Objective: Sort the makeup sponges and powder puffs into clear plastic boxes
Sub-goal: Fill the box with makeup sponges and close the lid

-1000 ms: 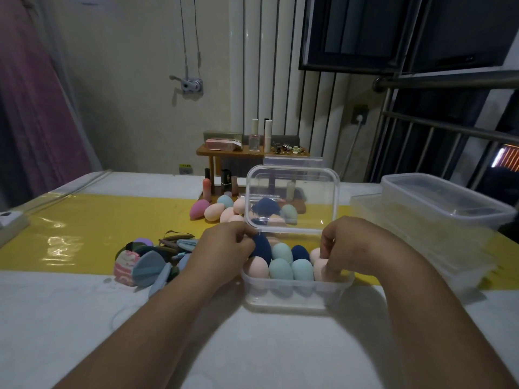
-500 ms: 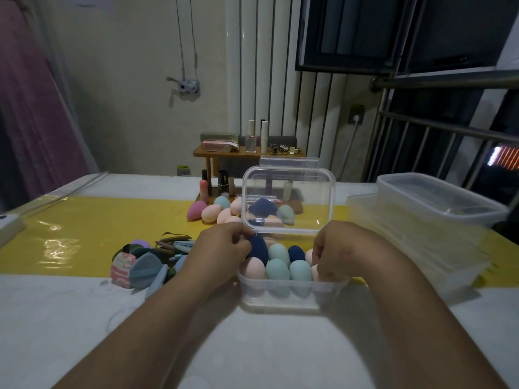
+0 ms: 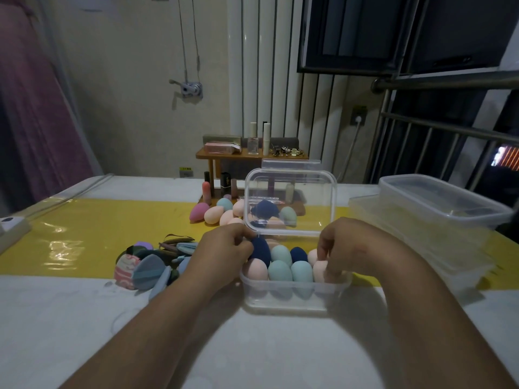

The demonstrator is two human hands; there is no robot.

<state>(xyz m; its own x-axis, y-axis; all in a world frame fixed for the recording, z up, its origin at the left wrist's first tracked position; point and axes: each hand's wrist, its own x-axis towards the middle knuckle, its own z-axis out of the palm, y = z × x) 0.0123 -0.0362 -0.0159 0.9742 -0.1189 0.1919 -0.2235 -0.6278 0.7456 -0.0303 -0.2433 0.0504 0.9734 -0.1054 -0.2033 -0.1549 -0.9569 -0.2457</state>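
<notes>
Honestly not much has changed over the last second: both hands stay put at the small clear box [image 3: 286, 300], near centre, lid [image 3: 292, 203] propped open behind it. The left hand [image 3: 222, 248] keeps its fingers curled on the navy sponge [image 3: 259, 248] at the box's far-left corner, and the right hand [image 3: 345, 248] pinches a pale pink sponge [image 3: 318, 269] at the right end. Looks like final tucking in. The loose sponges [image 3: 213, 214] further back and the powder puffs [image 3: 148, 268] on the left are still unsorted.
</notes>
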